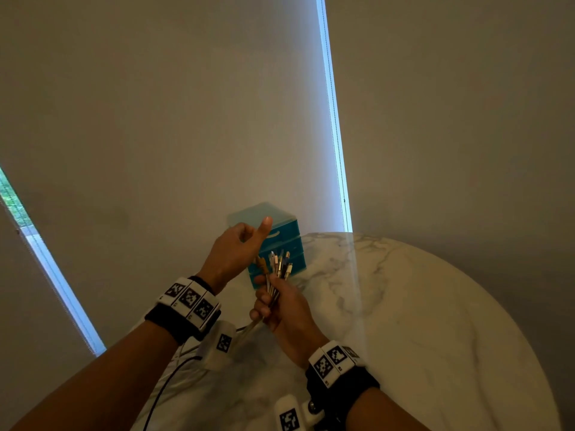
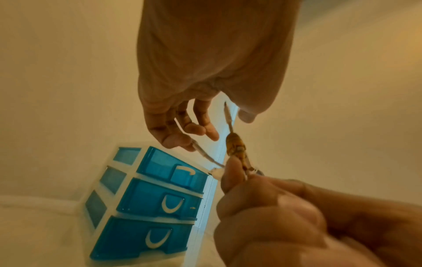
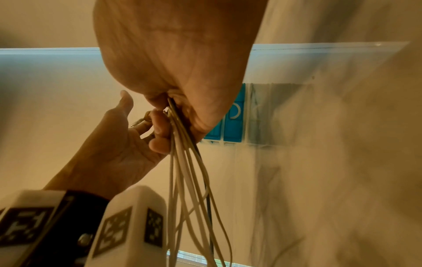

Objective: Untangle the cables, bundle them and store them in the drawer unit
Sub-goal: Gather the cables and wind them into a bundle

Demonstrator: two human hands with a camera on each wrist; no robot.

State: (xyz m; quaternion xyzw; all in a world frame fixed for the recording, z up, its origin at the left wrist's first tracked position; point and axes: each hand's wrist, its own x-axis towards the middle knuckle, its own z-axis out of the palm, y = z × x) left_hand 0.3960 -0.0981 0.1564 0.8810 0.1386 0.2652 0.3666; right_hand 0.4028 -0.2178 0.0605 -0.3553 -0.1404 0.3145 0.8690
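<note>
both forearms fill the bottom of the head view, each wearing a black wrist strap [image 1: 183, 321] set with white blocks printed in black-and-white square marker patterns; no readable writing shows on them. right hand [image 1: 280, 309] is clenched around the cables [image 1: 275, 276], a gathered bunch held roughly upright above the round marble table [image 1: 435, 321]. their plug ends [image 1: 280, 262] point up and away toward the drawer unit, while the cords trail down out of the fist toward the wrist. left hand [image 1: 236, 250] hovers just beside the plug ends, thumb raised and fingers loosely curled; in the left wrist view a thin cable end [image 2: 203, 153] touches its fingertips [image 2: 173, 140], but whether they grip it i cannot tell. behind the hands stands the blue drawer unit [image 1: 280, 241], three drawers [image 2: 160, 198] stacked, all pushed in, each with a white curved handle; their contents cannot be made out.
</note>
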